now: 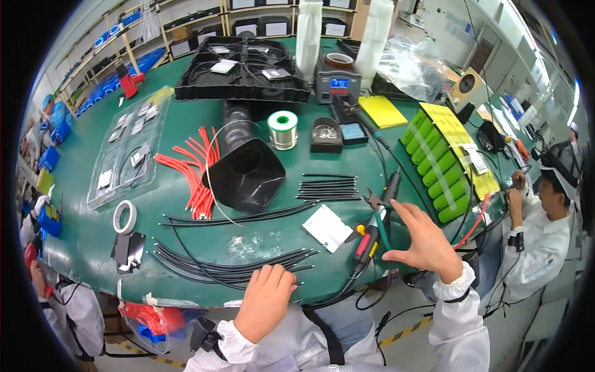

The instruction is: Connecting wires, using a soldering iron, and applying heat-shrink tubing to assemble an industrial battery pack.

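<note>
My left hand (266,301) lies over the right-hand ends of a bundle of black wires (217,265) near the table's front edge. Its fingers are stretched out side by side, and one wire end pokes out to the right of them. My right hand (429,243) is open, thumb and forefinger spread wide beside a pair of cutting pliers (380,228) with green handles. Those pliers lie across a long black tool (365,245) with red and yellow parts and a cable. Left of the tool sits a white square plate (327,229).
Short black wires (327,186), red wires (199,186), a black funnel-shaped hood (251,177), a solder spool (283,131) and a soldering station (338,84) stand farther back. A green battery pack (437,164) is at right, near a co-worker (545,211). White tape (124,217) lies left.
</note>
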